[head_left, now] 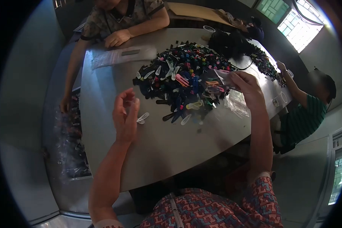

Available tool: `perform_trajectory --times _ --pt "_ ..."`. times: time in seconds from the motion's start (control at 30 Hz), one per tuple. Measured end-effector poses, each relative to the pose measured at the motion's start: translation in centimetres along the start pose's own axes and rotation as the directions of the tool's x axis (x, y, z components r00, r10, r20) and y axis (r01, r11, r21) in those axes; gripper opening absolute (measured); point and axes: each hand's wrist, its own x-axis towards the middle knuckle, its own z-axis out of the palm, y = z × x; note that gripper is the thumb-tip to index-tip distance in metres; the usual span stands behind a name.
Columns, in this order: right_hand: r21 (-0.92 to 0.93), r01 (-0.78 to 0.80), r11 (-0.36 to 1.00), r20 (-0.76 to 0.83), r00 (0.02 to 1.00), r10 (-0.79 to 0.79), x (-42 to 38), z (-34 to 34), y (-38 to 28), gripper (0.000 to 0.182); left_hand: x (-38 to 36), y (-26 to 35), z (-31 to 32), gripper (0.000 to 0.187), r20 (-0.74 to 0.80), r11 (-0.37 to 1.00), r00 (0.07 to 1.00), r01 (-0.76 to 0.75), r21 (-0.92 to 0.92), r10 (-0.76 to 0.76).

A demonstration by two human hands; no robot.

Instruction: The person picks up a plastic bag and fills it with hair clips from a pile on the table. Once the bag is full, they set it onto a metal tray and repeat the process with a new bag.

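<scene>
My right hand (pixel 247 86) is closed on the edge of a clear plastic bag (pixel 219 78), held up over the right part of a large pile of hair clips (pixel 182 62) in many colours. My left hand (pixel 126 112) is raised over the table, left of the pile, its fingers curled with a gap between them and the thumb. Nothing can be made out in it. Beside it lie white hair clips (pixel 143 118). A stack of clear bags (pixel 236 103) rests on the table below my right hand.
Across the grey table (pixel 155 152), one person (pixel 121 22) leans near a long plastic bag (pixel 123 56). Another person in a striped shirt (pixel 306 114) sits at the right. A dark bundle (pixel 231 42) lies behind the pile. More bagged clips (pixel 72 144) are at the lower left.
</scene>
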Motion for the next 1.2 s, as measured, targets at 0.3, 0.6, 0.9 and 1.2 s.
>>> perform_trajectory --times 0.3,0.6,0.9,1.2 --pt "0.002 -0.015 1.0 0.496 0.868 0.012 0.8 13.8 -2.6 0.032 -0.4 1.5 0.4 0.051 0.27 0.969 0.963 0.045 -0.244 0.023" --pt "0.336 -0.13 0.933 0.565 0.82 -0.089 1.3 16.6 -0.7 0.057 0.3 0.3 -0.4 0.015 0.206 0.867 0.928 0.365 -0.34 -0.31" --pt "0.301 0.0 0.953 0.591 0.784 -0.187 0.1 16.6 -0.1 0.033 0.1 0.2 -0.3 0.016 0.19 0.913 0.938 0.331 -0.236 -0.291" --pt "0.186 0.035 0.982 0.589 0.796 -0.139 0.0 16.5 -0.3 0.019 0.6 1.6 -0.8 0.023 0.283 0.92 0.915 0.346 -0.184 -0.288"
